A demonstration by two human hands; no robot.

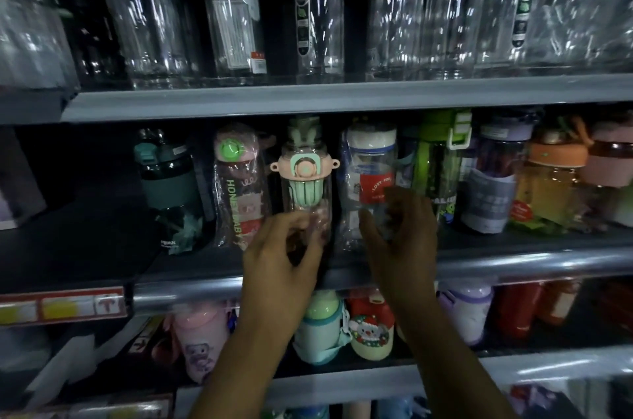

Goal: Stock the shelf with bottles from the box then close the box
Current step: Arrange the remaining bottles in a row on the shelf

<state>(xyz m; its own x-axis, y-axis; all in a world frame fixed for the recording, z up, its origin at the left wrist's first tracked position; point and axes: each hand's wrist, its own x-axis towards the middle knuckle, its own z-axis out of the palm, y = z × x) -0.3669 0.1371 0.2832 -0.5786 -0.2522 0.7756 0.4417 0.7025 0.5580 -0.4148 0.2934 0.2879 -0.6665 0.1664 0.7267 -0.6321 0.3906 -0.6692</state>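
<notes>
Clear glossy plastic bottle (306, 192) w/ crinkly film wrap; shelf edge (513, 264) smooth grey metal, slight sheen.

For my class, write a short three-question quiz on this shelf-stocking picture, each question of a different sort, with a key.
1. True or false: the left hand grips the clear plastic bottle with the pink and mint lid.
2. Which bottle stands directly left of that one on the grey middle shelf? A) the clear wrapped bottle with the pink lid and green button B) the clear bottle with the orange lid C) the tall green-lidded bottle
3. Fill in: the right hand reaches toward the clear bottle with the white lid and ____ label.

Key: 1 true; 2 A; 3 red
</notes>
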